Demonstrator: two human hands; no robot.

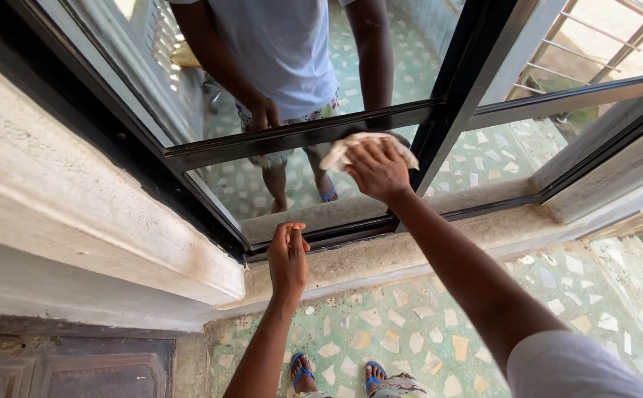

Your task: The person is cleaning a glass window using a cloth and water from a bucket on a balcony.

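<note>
My right hand (377, 169) presses a crumpled white cloth (340, 151) against the lower glass pane (292, 184) of a black-framed window (299, 137), just under the horizontal bar. Fingers together, my left hand (288, 259) rests on the bottom frame rail near the stone sill (380, 258). The glass mirrors me: a light shirt, arms, legs and blue sandals.
A thick plastered wall edge (78, 214) runs along the left. Black vertical frame posts (447, 88) divide the panes. Metal railing bars (594, 37) show at top right. Below me are a terrazzo floor (410, 332) and my feet in blue sandals (303, 372). A dark panel (71, 368) sits at bottom left.
</note>
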